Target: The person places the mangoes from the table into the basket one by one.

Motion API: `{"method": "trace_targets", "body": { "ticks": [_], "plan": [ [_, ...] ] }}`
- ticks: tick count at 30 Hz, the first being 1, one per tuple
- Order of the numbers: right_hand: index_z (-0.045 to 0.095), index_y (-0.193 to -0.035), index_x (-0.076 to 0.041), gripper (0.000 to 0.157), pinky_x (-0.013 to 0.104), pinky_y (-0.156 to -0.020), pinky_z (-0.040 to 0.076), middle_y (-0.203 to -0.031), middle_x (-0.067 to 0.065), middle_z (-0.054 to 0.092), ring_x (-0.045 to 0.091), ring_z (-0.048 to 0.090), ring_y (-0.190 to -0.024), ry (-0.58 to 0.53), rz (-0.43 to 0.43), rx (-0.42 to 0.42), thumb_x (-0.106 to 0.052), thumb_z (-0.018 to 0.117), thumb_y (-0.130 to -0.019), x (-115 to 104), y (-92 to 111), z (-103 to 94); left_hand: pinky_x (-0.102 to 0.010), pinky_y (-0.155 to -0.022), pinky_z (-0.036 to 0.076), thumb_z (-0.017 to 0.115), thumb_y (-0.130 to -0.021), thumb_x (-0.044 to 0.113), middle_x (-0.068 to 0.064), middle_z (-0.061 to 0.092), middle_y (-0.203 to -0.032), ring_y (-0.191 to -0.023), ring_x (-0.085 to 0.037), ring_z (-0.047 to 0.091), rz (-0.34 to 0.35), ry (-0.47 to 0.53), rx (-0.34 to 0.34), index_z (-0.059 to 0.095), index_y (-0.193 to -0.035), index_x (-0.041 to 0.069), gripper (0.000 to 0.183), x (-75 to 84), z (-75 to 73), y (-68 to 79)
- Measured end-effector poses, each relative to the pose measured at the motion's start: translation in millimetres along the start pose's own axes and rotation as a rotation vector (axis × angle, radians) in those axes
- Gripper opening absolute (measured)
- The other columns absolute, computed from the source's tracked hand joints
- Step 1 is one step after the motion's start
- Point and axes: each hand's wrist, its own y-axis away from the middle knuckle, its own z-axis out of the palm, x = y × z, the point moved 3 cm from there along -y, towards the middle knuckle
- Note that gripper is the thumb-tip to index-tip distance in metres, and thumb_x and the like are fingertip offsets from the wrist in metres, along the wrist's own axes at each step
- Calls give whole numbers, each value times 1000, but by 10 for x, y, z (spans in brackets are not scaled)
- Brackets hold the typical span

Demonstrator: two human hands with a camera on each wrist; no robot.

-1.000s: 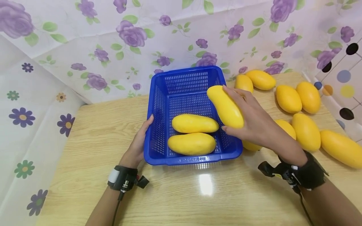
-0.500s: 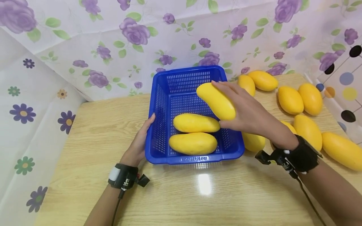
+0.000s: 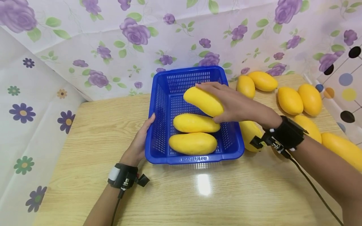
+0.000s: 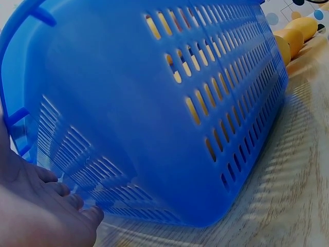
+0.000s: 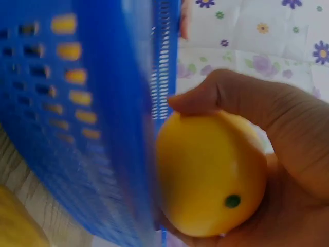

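Note:
A yellow mango (image 3: 204,101) is in my right hand (image 3: 230,102), thumb on one side and fingers on the other, over the inside of the blue plastic basket (image 3: 193,159). The right wrist view shows the green stem spot on this mango (image 5: 208,172). Two more mangoes lie side by side on the basket floor, one upper mango (image 3: 196,123) and one lower mango (image 3: 193,143). My left hand (image 3: 138,141) holds the basket's left side, its thumb at the rim. In the left wrist view the fingers (image 4: 61,190) touch the perforated outer wall.
Several loose mangoes (image 3: 290,100) lie on the wooden table (image 3: 101,135) right of the basket; one mango (image 3: 250,136) sits close against its right wall. A flowered sheet (image 3: 113,47) hangs behind the table. My right forearm partly covers some mangoes.
My right hand has moved left with the mango, from the basket's right rim to over its inside. The left hand keeps its hold and the basket stays put.

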Motion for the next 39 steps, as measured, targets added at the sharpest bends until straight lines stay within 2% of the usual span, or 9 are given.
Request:
{"method": "trace_targets", "body": {
  "ticks": [2,6,9,14,20,24,31,39],
  "plan": [
    [24,-159,-18,104,54,-102,38,-159,10,28,33,29,-142,-17,-16,-43,-16,81,-72,30,-63,23,-49,-104,36,35,-100,58,-20,21,-157,-135,-37,35,3,2,-2,13,-160,29,70,0,-7,2],
    [26,-158,-15,103,55,-108,28,-158,10,29,32,26,-142,-30,-43,-106,-16,82,-71,91,-164,69,-49,-104,36,36,-100,57,-20,21,-157,-135,-36,36,2,6,-15,12,-160,28,70,-3,-19,-3],
    [27,-158,-15,102,56,-112,19,-158,9,31,31,25,-144,-27,-54,-136,-16,82,-71,128,-218,105,-49,-103,36,35,-101,57,-20,20,-157,-135,-36,36,0,9,-24,12,-160,29,70,-4,-23,-6],
    [27,-157,-16,103,56,-114,13,-157,8,32,28,26,-144,-38,-58,-153,-14,81,-70,167,-236,135,-51,-105,34,35,-101,57,-20,20,-158,-137,-38,32,0,11,-24,12,-160,30,69,11,0,-7],
    [28,-157,-15,102,55,-112,18,-157,10,32,30,28,-142,-55,-72,-167,-13,82,-70,162,-246,168,-52,-106,33,35,-101,57,-19,21,-158,-138,-39,31,3,6,-9,12,-159,31,68,18,7,6],
    [28,-157,-17,103,55,-110,23,-157,10,31,32,28,-140,-75,-36,-209,-15,82,-70,154,-255,194,-52,-106,33,34,-101,57,-20,21,-157,-138,-39,31,1,9,-15,12,-160,31,68,8,2,6],
    [27,-158,-18,100,55,-99,34,-148,14,36,31,35,-127,-101,-29,-235,-20,79,-72,183,-278,221,-53,-106,33,33,-102,56,-21,20,-157,-138,-40,30,7,4,-24,11,-160,30,67,2,2,1],
    [29,-157,-15,96,52,-96,30,-152,13,41,31,39,-116,-16,24,-261,-26,76,-75,214,-319,204,-51,-104,36,33,-102,56,-21,21,-157,-137,-40,31,8,6,-23,11,-160,30,67,1,-2,0]
  ]
}}
